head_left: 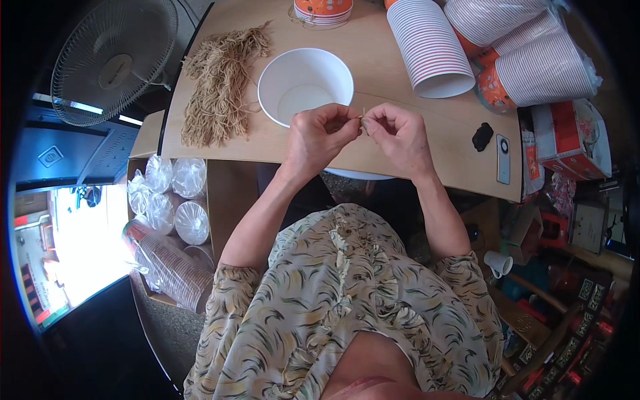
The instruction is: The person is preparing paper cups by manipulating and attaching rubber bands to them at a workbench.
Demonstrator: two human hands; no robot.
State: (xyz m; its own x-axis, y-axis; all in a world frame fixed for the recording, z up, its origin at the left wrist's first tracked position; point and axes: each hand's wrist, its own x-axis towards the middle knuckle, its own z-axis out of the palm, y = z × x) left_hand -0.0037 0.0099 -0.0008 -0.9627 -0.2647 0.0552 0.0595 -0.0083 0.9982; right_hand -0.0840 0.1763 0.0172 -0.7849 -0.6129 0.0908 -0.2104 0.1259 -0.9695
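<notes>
My left hand (325,135) and my right hand (399,137) meet over the near part of the table, fingertips pinched close together. Between them a short bit of thin tan string (363,116) shows; most of it is hidden by the fingers. Just beyond my left hand stands a white paper tub (305,60), its open mouth up, with a pale inside. A thick heap of tan strings (223,87) lies on the table to the left of the tub, some ends straying toward it.
A nested stack of paper tubs (430,47) and bagged stacks (543,70) fill the table's far right. A phone (503,160) and a small black item (482,137) lie near the right edge. At left are a fan (115,67) and a carton of wrapped tubs (175,200).
</notes>
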